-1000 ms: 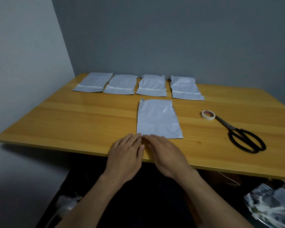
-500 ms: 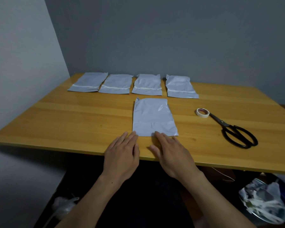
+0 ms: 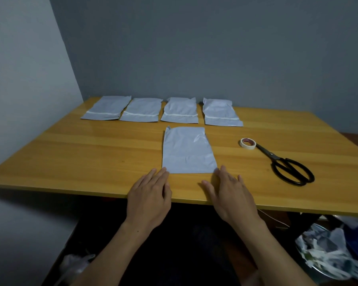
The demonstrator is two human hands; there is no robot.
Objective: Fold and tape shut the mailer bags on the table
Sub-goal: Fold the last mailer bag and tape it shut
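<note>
A pale grey mailer bag lies flat in the middle of the wooden table, its near edge towards me. My left hand lies flat with straight fingers, the fingertips touching the bag's near left corner. My right hand lies flat too, fingertips at the near right corner. Along the far edge lie several more mailer bags in a row, each with a white strip across it. A roll of white tape sits right of the middle bag.
Black scissors lie beside the tape, handles towards me. Grey walls stand behind and to the left of the table. A bin with crumpled paper is on the floor at lower right, and a plastic bag at lower left.
My two hands have slid apart along the bag's near edge, from touching each other at its middle to its two near corners.
</note>
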